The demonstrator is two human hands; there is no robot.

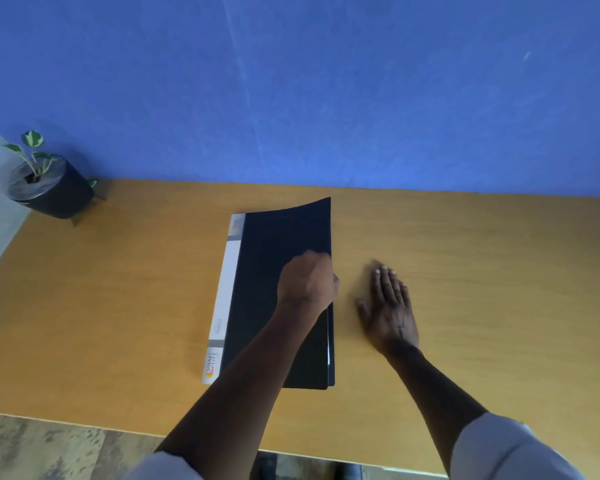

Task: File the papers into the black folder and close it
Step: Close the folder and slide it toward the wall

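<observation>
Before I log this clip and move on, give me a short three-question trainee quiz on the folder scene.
1. True or false: the front cover of the black plastic folder with the white spine lies fully flat along its whole length.
2. Which hand rests palm-down on the bare wooden tabletop? A) left B) right C) neither
3. Fill in: the left hand grips the cover at its ______ edge, opposite the spine.

Key
1. False: the far corner of the cover curls upward.
2. B: the right hand lies flat beside the folder, apart from it.
3. Right, the opening edge, where a sliver of white paper shows.
</observation>
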